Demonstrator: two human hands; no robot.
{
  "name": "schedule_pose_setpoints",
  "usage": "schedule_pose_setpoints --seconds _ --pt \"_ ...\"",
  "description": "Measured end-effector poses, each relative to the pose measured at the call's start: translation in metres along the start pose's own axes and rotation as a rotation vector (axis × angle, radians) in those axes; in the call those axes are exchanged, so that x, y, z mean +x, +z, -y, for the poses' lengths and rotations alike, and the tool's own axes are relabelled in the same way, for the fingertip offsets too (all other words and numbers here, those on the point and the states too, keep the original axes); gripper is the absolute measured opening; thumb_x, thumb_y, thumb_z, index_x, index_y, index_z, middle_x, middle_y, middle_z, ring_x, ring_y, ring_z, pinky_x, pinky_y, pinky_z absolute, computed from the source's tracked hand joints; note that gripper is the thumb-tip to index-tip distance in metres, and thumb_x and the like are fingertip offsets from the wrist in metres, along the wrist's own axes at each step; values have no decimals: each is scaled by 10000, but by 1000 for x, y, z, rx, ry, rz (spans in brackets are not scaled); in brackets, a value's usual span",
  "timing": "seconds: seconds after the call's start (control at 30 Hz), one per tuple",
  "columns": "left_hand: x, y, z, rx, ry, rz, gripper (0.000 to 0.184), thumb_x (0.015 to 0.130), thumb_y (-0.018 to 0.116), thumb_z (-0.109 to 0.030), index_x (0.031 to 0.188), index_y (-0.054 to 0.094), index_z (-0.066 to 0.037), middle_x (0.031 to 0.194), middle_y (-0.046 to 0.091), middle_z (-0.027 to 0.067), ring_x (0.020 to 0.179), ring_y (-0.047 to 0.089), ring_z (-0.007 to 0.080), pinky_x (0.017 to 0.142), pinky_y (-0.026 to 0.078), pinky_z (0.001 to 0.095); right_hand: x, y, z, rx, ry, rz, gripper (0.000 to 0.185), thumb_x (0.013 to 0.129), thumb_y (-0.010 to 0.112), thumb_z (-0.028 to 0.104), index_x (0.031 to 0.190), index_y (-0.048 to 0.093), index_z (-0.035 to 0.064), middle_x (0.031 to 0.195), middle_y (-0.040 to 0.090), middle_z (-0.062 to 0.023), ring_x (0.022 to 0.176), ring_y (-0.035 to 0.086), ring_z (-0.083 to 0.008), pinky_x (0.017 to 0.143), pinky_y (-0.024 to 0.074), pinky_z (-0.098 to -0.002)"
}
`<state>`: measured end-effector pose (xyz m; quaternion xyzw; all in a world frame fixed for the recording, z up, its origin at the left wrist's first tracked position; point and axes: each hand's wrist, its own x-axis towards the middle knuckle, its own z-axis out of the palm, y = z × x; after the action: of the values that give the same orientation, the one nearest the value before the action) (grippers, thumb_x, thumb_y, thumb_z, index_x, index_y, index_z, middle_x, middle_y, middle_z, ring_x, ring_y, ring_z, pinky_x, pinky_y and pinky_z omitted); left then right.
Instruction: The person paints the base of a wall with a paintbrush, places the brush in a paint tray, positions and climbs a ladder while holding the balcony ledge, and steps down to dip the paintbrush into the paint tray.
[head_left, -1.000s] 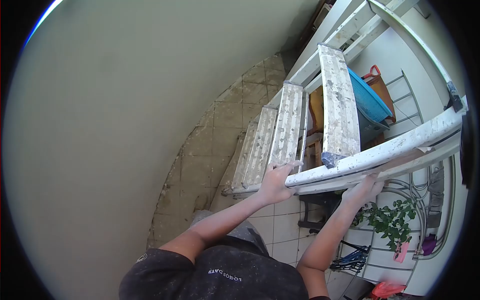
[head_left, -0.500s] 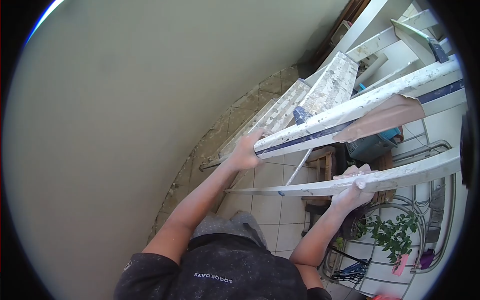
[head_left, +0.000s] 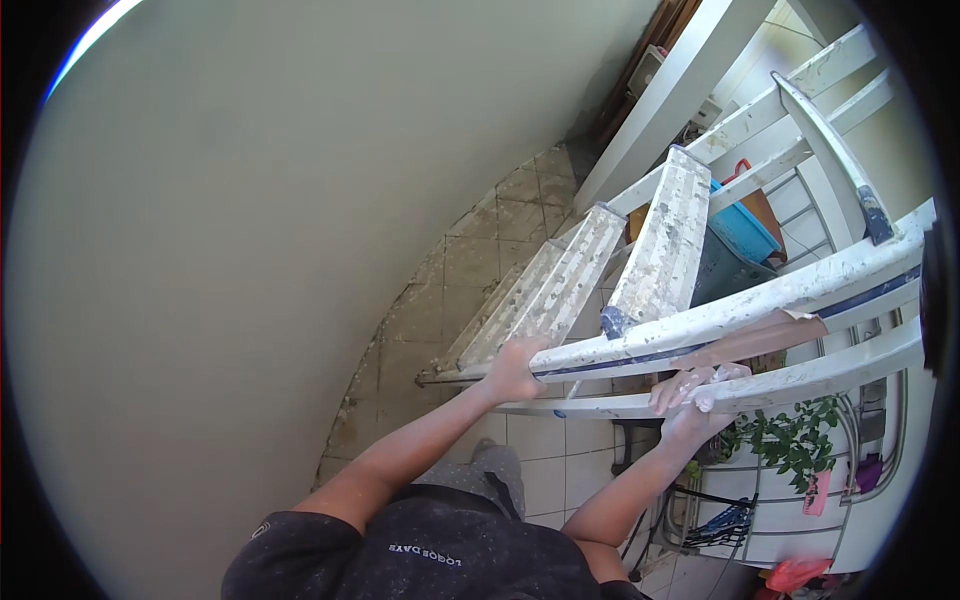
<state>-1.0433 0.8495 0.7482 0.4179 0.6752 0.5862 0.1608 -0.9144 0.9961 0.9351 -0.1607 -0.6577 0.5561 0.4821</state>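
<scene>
A white, paint-spattered stepladder stretches from the middle of the view to the upper right. My left hand is wrapped round its near front rail, by the lower treads. My right hand, whitened with dust or plaster, grips the rear rail closer to me. Its fingers curl over the top of that rail. Wide treads spotted with paint join the front rails. A torn brown strip hangs from the near front rail, beside its dark blue stripe.
A plain grey wall fills the left, with a tiled floor along it. Behind the ladder are a blue basin and a white post. A leafy plant, blue hangers and metal racks stand at lower right.
The ladder has turned and its near rails have come closer together in view. Both hands have moved lower with the rails, still gripping them. More of the treads and the blue basin show.
</scene>
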Motion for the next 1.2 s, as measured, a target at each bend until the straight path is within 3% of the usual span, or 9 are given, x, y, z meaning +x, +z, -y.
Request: schedule_pose_setpoints --seconds 0.23,0.3,0.37,0.4,0.5,0.53,0.67,1.0,1.2 --pt "2 -17 -14 -56 -27 8 273 562 699 -76 817 609 -33 754 604 181 731 618 391 642 485 422 2 11 4 -76 11 -44 592 814 763 466 1044 383 75 533 423 -30 316 409 -135 279 387 -286" --pt "5 -18 -16 -24 -5 -3 247 567 701 -75 779 581 -36 733 588 176 711 606 395 626 475 430 5 0 6 -55 6 -133 560 806 790 360 1067 380 83 524 440 -25 311 417 -124 271 384 -272" --pt "5 -12 -24 -51 12 -19 285 546 720 -84 757 536 -32 705 549 178 680 581 392 606 454 417 8 -8 15 21 -26 -47 524 807 792 266 1077 382 82 528 449 -25 312 423 -121 271 382 -265" --pt "5 -14 -23 -68 11 -23 308 535 730 -89 746 513 -31 690 530 179 664 569 391 595 443 410 9 -11 14 29 -14 -61 495 821 774 177 1105 381 81 528 439 -22 317 421 -113 278 377 -257" --pt "4 -11 -29 -58 34 -63 310 527 727 -87 738 508 -30 686 522 183 655 564 392 588 442 410 11 -14 20 -75 -9 -60 469 844 729 102 1149 374 71 528 422 -14 325 421 -106 285 372 -256" --pt "3 -10 -27 -81 38 -55 307 526 725 -87 736 509 -30 684 522 182 651 562 391 587 442 409 10 -17 17 -111 -60 -18 413 879 651 36 1174 362 56 531 410 -12 329 414 -100 290 369 -253" --pt "9 -19 -18 -114 42 -51 270 555 703 -90 766 544 -33 702 556 187 677 585 397 606 459 428 7 -6 26 -186 -43 -137 375 909 580 17 1209 354 22 504 385 -8 316 388 -95 281 351 -248" --pt "25 -60 -7 -115 76 -13 306 546 716 -119 780 551 -10 710 555 185 651 571 374 612 464 385 -9 -65 61 -292 -16 -220 495 881 596 -29 1277 310 47 634 472 -50 332 383 -106 294 352 -260" --pt "24 -51 17 -99 -34 62 389 527 751 -159 868 621 -24 781 619 190 743 624 380 686 497 412 -12 -117 64 -437 160 -371 562 820 610 -94 1288 313 -5 764 534 -120 404 479 -157 381 419 -309"
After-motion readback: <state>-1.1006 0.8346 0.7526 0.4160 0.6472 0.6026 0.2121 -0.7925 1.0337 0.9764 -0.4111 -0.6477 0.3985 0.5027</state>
